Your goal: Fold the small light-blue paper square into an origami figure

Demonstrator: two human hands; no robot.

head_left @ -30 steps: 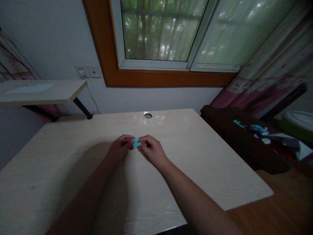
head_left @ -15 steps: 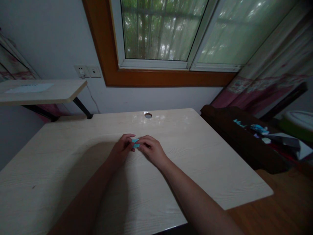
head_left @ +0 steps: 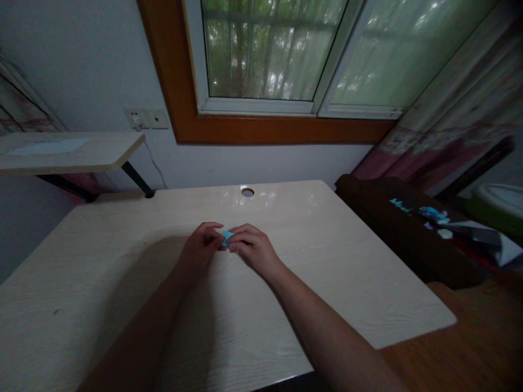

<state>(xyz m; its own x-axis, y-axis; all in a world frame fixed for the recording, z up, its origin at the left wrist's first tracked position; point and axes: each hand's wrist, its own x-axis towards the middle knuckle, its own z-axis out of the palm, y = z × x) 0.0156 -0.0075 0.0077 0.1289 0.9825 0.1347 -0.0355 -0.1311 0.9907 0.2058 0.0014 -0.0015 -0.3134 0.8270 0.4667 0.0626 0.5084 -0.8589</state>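
Note:
A small turquoise piece of paper (head_left: 226,236) is held between my two hands, just above or on the pale wood-grain desk (head_left: 347,261). My left hand (head_left: 200,245) pinches its left side between thumb and fingers, with the index finger arched over the top. From the right, my right hand (head_left: 252,246) grips the other side, fingertips closed on it. Fingers cover much of the paper, so its full shape is hidden. Whether it touches the desktop I cannot tell.
A raised shelf (head_left: 118,158) on black legs stands at the back left, below a wall socket (head_left: 146,118). A round cable hole (head_left: 247,192) lies near the desk's back edge. Right of the desk, a dark brown cabinet (head_left: 376,218) carries several items.
My hands have shifted slightly. The left fingers have drawn a little to the left, and the turquoise paper now shows tilted between the fingertips.

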